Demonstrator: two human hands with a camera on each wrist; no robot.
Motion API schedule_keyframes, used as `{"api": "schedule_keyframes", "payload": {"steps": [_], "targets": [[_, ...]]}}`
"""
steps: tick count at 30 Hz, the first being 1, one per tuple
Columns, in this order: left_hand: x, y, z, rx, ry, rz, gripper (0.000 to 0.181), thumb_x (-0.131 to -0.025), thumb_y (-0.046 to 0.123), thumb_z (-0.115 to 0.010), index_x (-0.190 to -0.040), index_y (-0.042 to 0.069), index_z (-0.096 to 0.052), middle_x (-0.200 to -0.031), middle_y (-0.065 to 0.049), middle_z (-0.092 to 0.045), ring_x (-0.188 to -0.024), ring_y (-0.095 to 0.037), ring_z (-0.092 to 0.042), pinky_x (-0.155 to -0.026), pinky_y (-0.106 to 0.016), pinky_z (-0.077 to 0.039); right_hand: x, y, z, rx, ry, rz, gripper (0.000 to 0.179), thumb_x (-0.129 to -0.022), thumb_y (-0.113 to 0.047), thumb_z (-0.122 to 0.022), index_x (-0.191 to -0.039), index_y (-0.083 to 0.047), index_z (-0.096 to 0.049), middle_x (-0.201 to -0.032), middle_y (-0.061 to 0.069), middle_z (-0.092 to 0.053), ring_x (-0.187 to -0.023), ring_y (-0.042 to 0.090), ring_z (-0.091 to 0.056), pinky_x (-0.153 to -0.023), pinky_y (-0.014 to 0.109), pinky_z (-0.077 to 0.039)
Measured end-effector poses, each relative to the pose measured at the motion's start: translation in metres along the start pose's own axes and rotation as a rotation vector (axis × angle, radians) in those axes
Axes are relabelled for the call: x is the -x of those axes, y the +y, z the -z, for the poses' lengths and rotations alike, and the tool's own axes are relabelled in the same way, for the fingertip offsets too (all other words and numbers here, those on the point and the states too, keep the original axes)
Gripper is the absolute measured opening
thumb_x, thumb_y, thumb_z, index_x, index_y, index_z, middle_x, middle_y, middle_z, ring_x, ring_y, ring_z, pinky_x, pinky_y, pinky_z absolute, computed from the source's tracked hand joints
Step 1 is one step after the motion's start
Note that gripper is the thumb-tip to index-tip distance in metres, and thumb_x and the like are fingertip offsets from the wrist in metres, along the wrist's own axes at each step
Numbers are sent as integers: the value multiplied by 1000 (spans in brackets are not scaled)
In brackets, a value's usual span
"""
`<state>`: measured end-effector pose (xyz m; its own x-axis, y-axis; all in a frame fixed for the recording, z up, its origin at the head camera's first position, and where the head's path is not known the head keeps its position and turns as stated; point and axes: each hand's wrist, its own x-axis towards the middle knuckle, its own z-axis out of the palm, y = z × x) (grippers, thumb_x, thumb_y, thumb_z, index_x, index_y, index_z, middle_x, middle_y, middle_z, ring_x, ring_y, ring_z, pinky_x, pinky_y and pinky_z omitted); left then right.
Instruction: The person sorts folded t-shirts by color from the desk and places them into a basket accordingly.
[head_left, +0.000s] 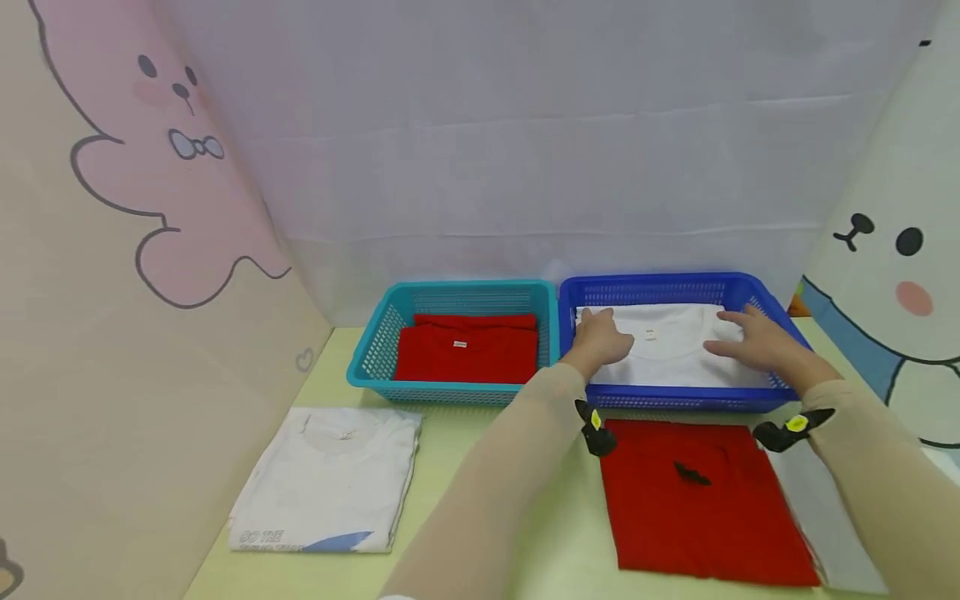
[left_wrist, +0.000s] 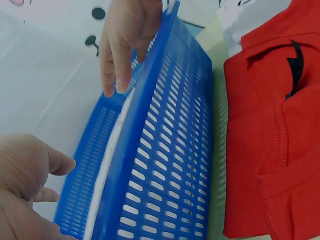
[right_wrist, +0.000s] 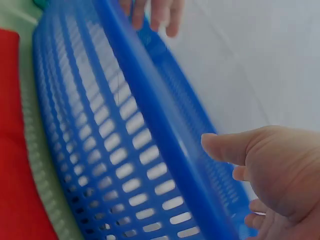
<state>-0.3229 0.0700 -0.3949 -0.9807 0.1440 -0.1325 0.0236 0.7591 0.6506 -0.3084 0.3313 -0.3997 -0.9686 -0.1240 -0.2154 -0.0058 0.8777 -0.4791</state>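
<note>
A folded white T-shirt [head_left: 663,350] lies inside the blue basket [head_left: 652,402]. Over the shirt's left side hovers my left hand [head_left: 600,340], its fingers loosely spread. My right hand [head_left: 757,340] is above the right side, thumb and fingers apart. Neither hand grips anything; whether fingertips touch the cloth is hard to tell. In the left wrist view, the white shirt's edge [left_wrist: 111,155] shows below the basket rim, and the right hand's fingers [left_wrist: 121,65] point down. The right wrist view has my right hand [right_wrist: 285,175] beside the basket rim, the shirt mostly hidden.
Left of the blue basket stands a teal basket [head_left: 450,392] holding a folded red T-shirt [head_left: 468,354]. A folded white printed T-shirt [head_left: 330,475] lies at the table's left. Nearer me lies a folded red T-shirt [head_left: 697,517], with white cloth [head_left: 825,508] partly beneath my right forearm.
</note>
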Motion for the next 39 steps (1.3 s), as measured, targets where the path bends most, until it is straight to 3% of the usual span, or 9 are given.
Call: {"api": "schedule_keyframes", "payload": {"steps": [5,10,14,18,21,26,29,33,39], "targets": [[27,6,12,-158,-21,-196,61,-95,45,-54,-149,21,-37,-156,-2,-28,-144,-18,-21,-111,-38,-29,38,-10,1,31,116,112,92,-90,-55,-57,-150,4,-18,-149,41,1,-134,60,-2,-94,78,-14],[75,5,16,-404,-45,-400,68,-95,58,-44,-153,26,-26,-159,-2,-18,-145,-19,-18,-113,-37,-25,89,-2,-13,-13,245,232,84,-91,-39,-64,-150,3,-22,-154,33,-4,-137,56,-3,-94,78,-12],[116,1,5,-628,-72,-555,72,-94,65,-34,-154,29,-19,-160,1,-12,-146,-19,-11,-115,-40,-19,132,3,-34,-13,292,240,82,-88,-34,-71,-149,2,-28,-155,30,-11,-137,55,-6,-87,80,-16],[140,-11,-13,-752,-134,-642,74,-91,70,-30,-154,32,-19,-159,6,-16,-146,-18,-10,-116,-42,-16,157,1,-55,7,263,214,80,-86,-36,-72,-147,-1,-33,-150,31,-24,-129,59,-23,-77,78,-30],[148,-25,-29,-769,-213,-635,76,-89,74,-31,-153,35,-20,-157,10,-20,-146,-16,-11,-116,-44,-15,165,-1,-73,7,213,210,80,-85,-39,-72,-146,-2,-36,-146,32,-31,-122,59,-34,-76,74,-37],[150,-42,-56,-786,-305,-578,82,-82,81,-28,-152,41,-14,-158,12,-14,-146,-15,-9,-115,-47,-15,163,3,-101,26,138,243,85,-80,-47,-74,-144,-2,-41,-145,31,-33,-124,56,-33,-81,72,-39],[148,-47,-70,-804,-330,-546,86,-77,86,-25,-151,45,-6,-159,11,-7,-147,-17,-4,-115,-50,-12,154,5,-113,62,157,308,88,-76,-52,-76,-142,-4,-44,-145,30,-35,-130,54,-28,-94,75,-22],[145,-55,-85,-833,-344,-499,91,-72,91,-23,-148,49,2,-160,10,0,-147,-21,0,-114,-55,-9,144,7,-130,133,166,349,93,-74,-62,-71,-143,-7,-44,-146,29,-33,-135,52,-22,-102,72,3],[142,-66,-97,-826,-355,-412,91,-69,92,-27,-144,54,7,-160,10,0,-147,-22,1,-112,-59,-9,142,2,-151,248,145,328,97,-73,-71,-64,-143,-8,-44,-146,30,-34,-132,51,-27,-103,66,11]]}}
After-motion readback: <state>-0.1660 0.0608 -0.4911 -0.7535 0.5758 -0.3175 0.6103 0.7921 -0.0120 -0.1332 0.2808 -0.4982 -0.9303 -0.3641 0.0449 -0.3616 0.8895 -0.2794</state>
